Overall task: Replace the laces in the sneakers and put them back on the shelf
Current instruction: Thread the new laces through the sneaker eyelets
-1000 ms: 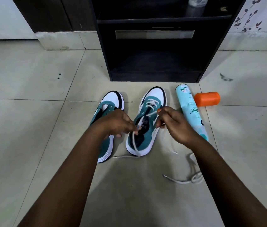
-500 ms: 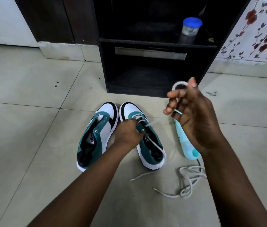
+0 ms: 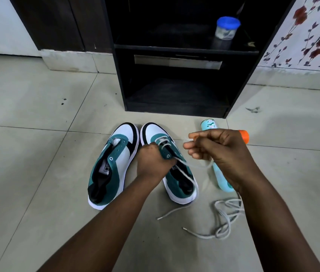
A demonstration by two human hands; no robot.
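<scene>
While the left grip (image 3: 153, 163) clasps the right sneaker's (image 3: 172, 167) eyelet flap, the right grip (image 3: 217, 148) pinches its lace (image 3: 189, 165) taut.

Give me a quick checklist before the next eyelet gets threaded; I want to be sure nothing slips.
1. Left hand steadies the teal-and-white right sneaker at its eyelet flap: ok.
2. Right hand pinches the white lace threaded in that sneaker: ok.
3. Lace tip ready at the fingers: cannot tell, blurred.
4. Next eyelet visible: ok.
5. Left teal-and-white sneaker laced: not ok, eyelets bare.
6. Spare grey lace lies loose on the floor: ok.
</scene>
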